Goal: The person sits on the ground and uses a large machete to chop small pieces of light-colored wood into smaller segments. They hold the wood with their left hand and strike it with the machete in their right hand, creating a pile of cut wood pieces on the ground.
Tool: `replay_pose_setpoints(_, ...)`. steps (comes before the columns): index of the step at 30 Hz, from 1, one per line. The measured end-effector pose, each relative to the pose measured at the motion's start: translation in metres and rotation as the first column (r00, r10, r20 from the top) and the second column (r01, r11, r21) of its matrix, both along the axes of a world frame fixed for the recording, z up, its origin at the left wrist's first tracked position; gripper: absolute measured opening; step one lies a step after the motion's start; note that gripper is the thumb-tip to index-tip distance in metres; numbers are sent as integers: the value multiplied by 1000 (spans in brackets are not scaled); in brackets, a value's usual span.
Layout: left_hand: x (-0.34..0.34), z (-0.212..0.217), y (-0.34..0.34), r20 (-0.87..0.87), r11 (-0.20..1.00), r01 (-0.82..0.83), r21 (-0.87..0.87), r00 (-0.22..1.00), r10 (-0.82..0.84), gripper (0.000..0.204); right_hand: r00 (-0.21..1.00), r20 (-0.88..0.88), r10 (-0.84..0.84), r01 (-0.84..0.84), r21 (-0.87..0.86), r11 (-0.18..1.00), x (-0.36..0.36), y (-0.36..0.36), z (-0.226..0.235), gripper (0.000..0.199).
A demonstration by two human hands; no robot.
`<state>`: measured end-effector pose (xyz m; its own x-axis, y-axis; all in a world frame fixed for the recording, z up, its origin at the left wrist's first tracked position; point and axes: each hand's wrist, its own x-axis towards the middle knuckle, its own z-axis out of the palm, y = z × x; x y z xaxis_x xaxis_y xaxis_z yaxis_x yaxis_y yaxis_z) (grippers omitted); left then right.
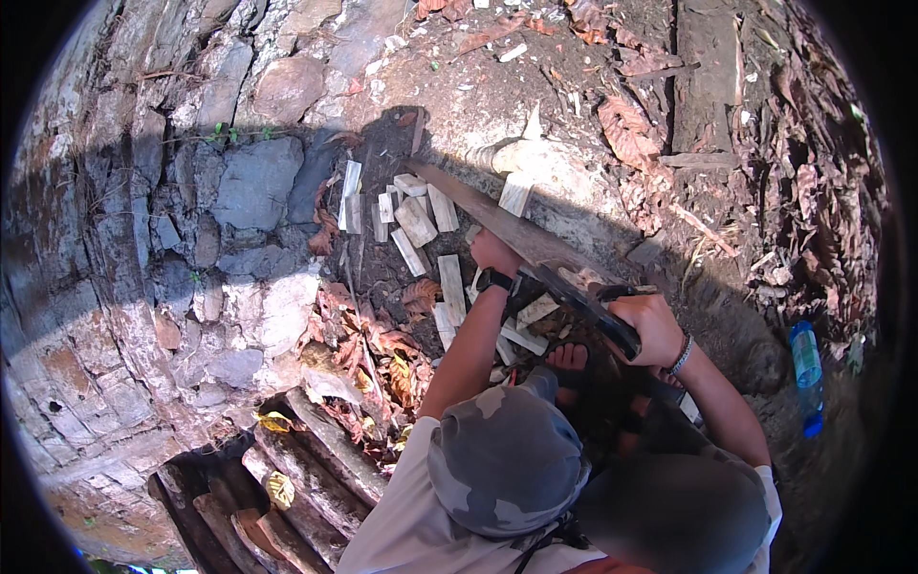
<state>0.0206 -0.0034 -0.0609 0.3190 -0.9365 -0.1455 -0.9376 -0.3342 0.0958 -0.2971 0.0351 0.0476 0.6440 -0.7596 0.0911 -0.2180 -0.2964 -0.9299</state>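
Machete (516,234) lies slanted, blade running up-left from the right hand (650,325), which is clenched around its dark handle. Left hand (495,253) sits just under the blade, its grip hidden, beside the split wood pieces (416,220).

A rough stone wall (191,210) curves along the left, dark logs (287,488) lie stacked at its foot, dry brown leaves (382,344) litter the bare earth, a weathered plank (706,81) rests at upper right, and a blue plastic bottle (806,368) lies at far right.
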Motion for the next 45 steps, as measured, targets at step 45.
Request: replay_pose_setpoints(45, -11, 9, -6, -87, 985, -140, -100, 987, 131, 36, 999, -44, 24, -24, -3, 1000, -39, 22, -3, 24)
